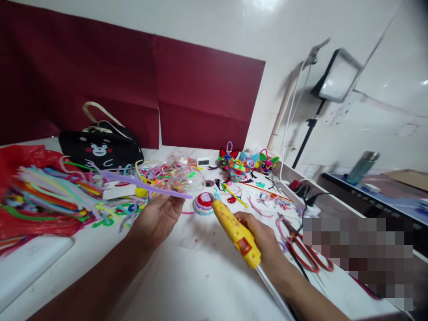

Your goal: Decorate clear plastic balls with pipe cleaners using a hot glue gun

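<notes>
Yellow plastic fills your right hand (264, 240): your fingers are wrapped tight around the glue gun (236, 229), its nozzle pointing up and away, just beside a small red-topped round piece (203, 203) on the white table (187, 276). Your left hand (160, 216) is closed on a lilac pipe cleaner (147, 186), which runs out to the left. A clear ball (187, 179) sits just above those fingers; whether you hold it too I cannot tell. Red-handled scissors (302, 249) lie right of the gun. A heap of coloured pipe cleaners (50, 196) lies far left, a black bear-face bag (100, 149) behind it, and bright pipe-cleaner figures (247, 165) at the back.
</notes>
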Tool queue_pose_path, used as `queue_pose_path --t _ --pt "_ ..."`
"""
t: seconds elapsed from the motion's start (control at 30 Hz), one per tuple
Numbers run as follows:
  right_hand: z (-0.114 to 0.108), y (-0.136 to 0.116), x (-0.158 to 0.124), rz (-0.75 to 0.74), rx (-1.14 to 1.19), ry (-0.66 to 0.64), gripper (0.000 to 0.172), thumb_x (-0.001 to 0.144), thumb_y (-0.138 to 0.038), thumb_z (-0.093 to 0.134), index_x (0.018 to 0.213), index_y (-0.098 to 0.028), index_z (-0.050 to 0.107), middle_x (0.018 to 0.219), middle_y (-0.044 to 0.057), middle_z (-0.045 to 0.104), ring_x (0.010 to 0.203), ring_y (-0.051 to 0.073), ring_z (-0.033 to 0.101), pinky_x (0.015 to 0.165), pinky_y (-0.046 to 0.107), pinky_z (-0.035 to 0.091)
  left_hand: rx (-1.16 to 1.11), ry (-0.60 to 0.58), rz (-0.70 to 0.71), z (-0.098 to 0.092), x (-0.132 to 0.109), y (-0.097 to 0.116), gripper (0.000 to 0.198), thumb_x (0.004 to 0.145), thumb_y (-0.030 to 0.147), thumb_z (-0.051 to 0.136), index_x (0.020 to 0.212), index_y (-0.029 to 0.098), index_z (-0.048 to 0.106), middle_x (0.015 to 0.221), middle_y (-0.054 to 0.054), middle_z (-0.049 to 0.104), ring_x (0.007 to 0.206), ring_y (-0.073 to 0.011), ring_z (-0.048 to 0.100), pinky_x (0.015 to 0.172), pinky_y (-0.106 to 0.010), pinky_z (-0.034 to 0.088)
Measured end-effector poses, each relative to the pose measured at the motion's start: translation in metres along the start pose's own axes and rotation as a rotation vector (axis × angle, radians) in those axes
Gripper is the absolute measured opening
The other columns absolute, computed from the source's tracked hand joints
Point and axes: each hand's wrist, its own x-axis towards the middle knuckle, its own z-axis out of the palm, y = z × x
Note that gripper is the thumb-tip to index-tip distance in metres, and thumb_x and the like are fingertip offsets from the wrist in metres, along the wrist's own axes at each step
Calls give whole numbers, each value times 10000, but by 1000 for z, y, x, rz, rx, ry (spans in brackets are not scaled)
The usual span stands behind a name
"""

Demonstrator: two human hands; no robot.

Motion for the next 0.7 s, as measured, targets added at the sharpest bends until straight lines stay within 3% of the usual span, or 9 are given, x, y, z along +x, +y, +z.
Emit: queue_pose_path --t 0.17,0.23,0.33,0.47,0.57,0.7 --pt "4 1 6 131 -90 -308 506 819 -312 650 1286 -200 489 942 65 711 777 220 642 673 302 452 -22 25 52 0 8 5 358 961 -6 370 1052 126 689 719 -47 739 616 -129 718 644 -220 628" --pt "10 2 5 100 -103 -395 508 794 -242 673 1276 -194 518 979 72 719 825 226 654 724 311 467 -30 22 49 1 9 7 322 964 5 393 1024 121 688 702 -42 734 619 -123 717 658 -213 625" --pt "15 4 4 6 -83 -428 418 809 -228 683 1212 -184 581 1052 92 715 909 241 659 807 346 487 -38 30 29 2 8 9 282 960 10 427 949 125 685 666 -24 717 622 -109 712 685 -209 621" --pt "8 -1 7 -66 -80 -376 323 825 -308 720 1119 -193 652 1049 104 691 987 269 635 859 397 492 -7 -1 29 0 7 7 245 919 -5 508 802 138 669 684 -19 721 675 -105 717 750 -217 614" --pt "-2 -15 17 -22 -26 -200 256 857 -305 697 1083 -194 653 1053 98 680 1008 254 634 878 396 494 54 -73 38 -5 7 1 215 879 -7 575 755 142 667 726 -23 735 719 -115 722 799 -236 602" --pt "-3 -37 42 -74 21 21 207 883 -302 663 1040 -174 621 932 70 677 862 206 640 762 330 503 174 -175 25 -11 4 -7 184 902 24 563 813 123 690 805 -43 750 762 -117 720 811 -238 591"
